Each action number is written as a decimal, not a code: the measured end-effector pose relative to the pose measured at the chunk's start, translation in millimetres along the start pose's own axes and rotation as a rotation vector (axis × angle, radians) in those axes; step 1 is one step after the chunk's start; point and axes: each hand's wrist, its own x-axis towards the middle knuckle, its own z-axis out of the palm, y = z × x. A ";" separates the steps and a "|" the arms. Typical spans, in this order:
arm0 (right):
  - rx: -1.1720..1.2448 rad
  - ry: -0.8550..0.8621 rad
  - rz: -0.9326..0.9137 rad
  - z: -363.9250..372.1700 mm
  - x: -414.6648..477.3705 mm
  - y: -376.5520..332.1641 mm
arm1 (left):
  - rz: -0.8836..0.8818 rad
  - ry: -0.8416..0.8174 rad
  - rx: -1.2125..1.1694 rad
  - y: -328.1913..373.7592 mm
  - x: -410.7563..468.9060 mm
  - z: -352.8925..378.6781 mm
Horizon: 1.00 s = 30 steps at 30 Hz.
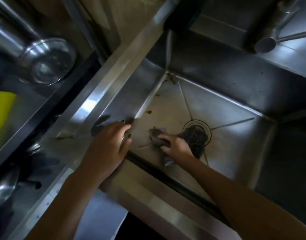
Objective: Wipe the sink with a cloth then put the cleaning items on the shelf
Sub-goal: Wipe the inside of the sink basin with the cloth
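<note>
1. Steel sink (235,94): we record one deep square basin that fills most of the view, with creases in its floor running in toward the drain

2. Tap (264,43): a thick metal spout, seen end-on above the far right of the basin

3. Metal bowl (51,61): we list it on the side to the left of the sink, well apart from both hands

4. Yellow item (2,116): at the far left edge; we cannot tell what it is

5. Left hand (108,141): it rests on the near left corner of the sink rim, with its fingers bent over the edge and gripping it

6. Right hand (178,147): it is down inside the basin, with its fingers closed over the cloth and pressing it to the floor

7. Cloth (157,134): grey and bunched, it lies on the sink floor under the right hand, just left of the drain; one end trails back toward the near wall

8. Drain (206,130): a round metal ring at the middle of the floor, with a dark meshy mass (193,137) over it; we cannot tell what that mass is

9. Brown spots (149,111): we note a few small marks along the left side of the floor, beyond the cloth
</note>
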 end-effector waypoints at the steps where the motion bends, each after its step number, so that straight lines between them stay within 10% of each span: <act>1: -0.036 -0.031 -0.015 5.8 4.0 -0.7 | -0.003 -0.017 0.029 -4.3 -1.4 -4.0; 12: -0.288 -0.195 -0.115 59.0 32.6 24.2 | 0.000 -0.017 0.074 -24.6 -7.5 -6.8; 18: -0.765 -0.159 -0.480 71.5 40.4 32.0 | -0.008 0.002 0.013 -22.3 -10.7 -11.4; 30: -0.747 -0.067 -0.568 71.9 11.4 59.8 | 0.076 -0.140 0.164 -32.0 -21.7 -13.8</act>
